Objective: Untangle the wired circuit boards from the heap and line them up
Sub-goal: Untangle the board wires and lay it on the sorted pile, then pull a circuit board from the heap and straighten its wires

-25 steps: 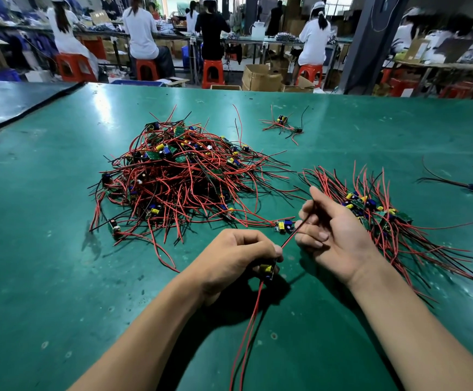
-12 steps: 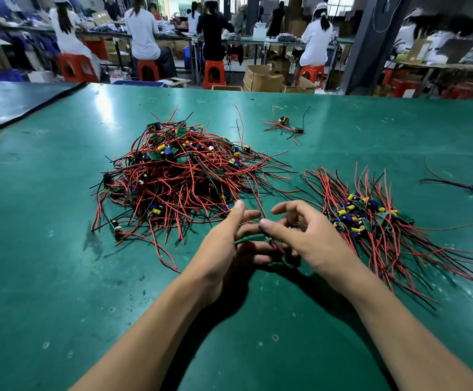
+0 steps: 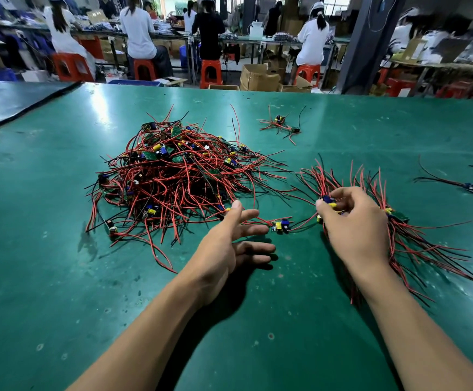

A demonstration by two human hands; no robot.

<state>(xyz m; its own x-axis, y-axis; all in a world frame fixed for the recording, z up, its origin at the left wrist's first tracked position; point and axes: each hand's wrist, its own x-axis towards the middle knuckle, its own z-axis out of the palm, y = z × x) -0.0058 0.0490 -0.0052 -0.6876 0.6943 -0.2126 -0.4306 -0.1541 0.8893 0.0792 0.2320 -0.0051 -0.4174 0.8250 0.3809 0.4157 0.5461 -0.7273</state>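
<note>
Hovering just over the green table (image 3: 60,277), the left hand (image 3: 229,241) has its fingers spread and loose, holding nothing, at the near right edge of the tangled heap (image 3: 173,179) and just beside a lone board (image 3: 281,225) lying between the two hands. The right hand (image 3: 356,221) is curled, thumb and fingers pinching a blue-and-yellow board (image 3: 328,201) at the left end of the lined-up row (image 3: 416,241); whether it rests on that row I can't quite tell.

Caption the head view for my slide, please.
Right hand pinches a board over the row; left hand open beside the heap.
</note>
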